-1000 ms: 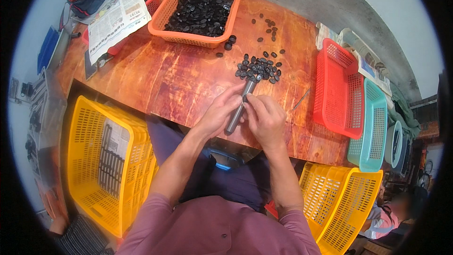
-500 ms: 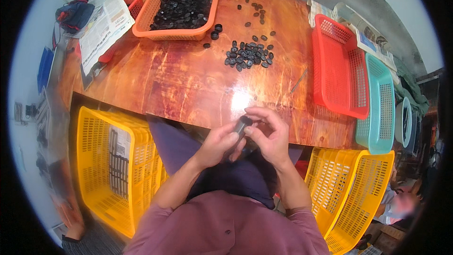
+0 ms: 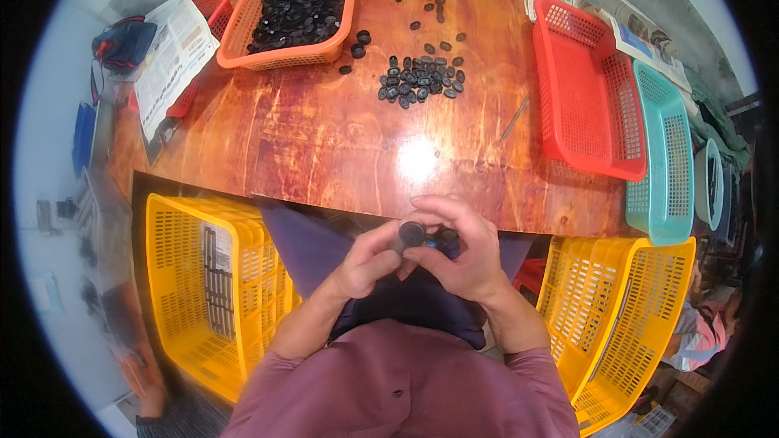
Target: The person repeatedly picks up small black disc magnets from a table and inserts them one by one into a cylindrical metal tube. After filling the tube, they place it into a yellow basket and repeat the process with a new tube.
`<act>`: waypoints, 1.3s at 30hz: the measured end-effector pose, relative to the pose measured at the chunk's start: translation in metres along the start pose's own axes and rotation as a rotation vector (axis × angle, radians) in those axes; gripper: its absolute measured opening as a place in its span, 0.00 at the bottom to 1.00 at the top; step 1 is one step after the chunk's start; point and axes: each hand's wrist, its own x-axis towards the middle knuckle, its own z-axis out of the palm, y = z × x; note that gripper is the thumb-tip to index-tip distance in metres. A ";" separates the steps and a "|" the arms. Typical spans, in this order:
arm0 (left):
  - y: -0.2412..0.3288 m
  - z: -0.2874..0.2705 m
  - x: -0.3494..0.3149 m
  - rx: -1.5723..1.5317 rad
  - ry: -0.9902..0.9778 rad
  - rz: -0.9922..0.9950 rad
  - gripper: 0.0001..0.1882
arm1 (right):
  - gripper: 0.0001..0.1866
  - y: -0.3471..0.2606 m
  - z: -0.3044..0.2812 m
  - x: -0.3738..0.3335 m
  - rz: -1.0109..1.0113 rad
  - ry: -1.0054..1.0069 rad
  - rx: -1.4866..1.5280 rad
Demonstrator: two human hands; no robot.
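Note:
Just beyond my lap, at the table's front edge, I hold a short black cylinder [image 3: 412,234] with its round end turned up toward me. My left hand [image 3: 367,266] is closed around its left side. My right hand [image 3: 464,253] pinches it from the right, thumb at the lower rim and forefinger arched over the far side. Something dark shows between the right thumb and fingers, too hidden to name. Farther off on the table lies a pile of small black oval pieces [image 3: 420,79], with a few strays beyond it.
An orange basket [image 3: 223,55] full of black pieces stands back left, by two black round pieces [image 3: 358,50]. On the right are a red basket [image 3: 588,113], a teal basket [image 3: 661,203] and a thin rod [image 3: 514,118]. Yellow crates [image 3: 192,204] [image 3: 649,255] flank me below the table.
The cylinder has tipped so that its round end now faces me; before, its side and a hollow end showed. Both hands stay on it. The view has shifted slightly.

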 end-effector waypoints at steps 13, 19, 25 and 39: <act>-0.015 -0.002 0.009 0.306 0.057 0.130 0.24 | 0.32 0.021 -0.011 -0.011 -0.001 -0.013 0.379; -0.014 0.003 0.016 0.371 0.033 0.164 0.25 | 0.31 0.022 -0.021 -0.014 0.005 -0.047 0.401; -0.023 0.001 0.010 0.501 0.037 0.197 0.23 | 0.31 0.023 -0.019 -0.017 0.004 -0.036 0.422; -0.011 0.008 0.011 0.147 0.216 -0.151 0.17 | 0.25 0.030 -0.008 -0.005 0.148 0.070 0.408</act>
